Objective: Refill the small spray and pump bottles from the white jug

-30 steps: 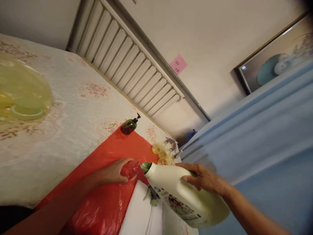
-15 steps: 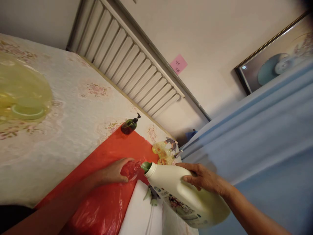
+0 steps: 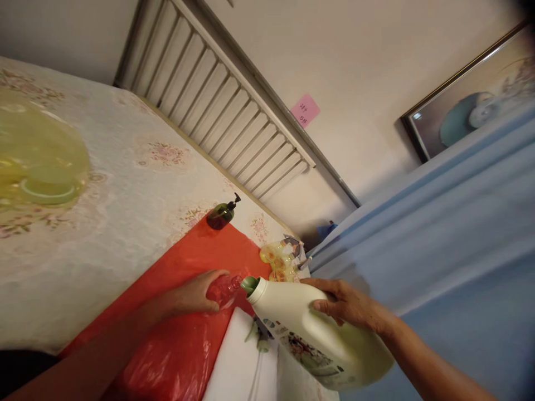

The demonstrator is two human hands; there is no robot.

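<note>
A tilted white jug [image 3: 317,334] is gripped by the right hand [image 3: 349,303], its spout at three o'clock of a small clear bottle [image 3: 225,289] clasped by the left hand [image 3: 194,292]; misalignment could likely spill liquid onto the red plastic bag [image 3: 184,334].

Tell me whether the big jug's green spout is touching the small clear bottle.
Cannot tell. In the head view the green spout sits right at the mouth of the small clear bottle held in the left hand; neither contact nor gap shows.
</note>
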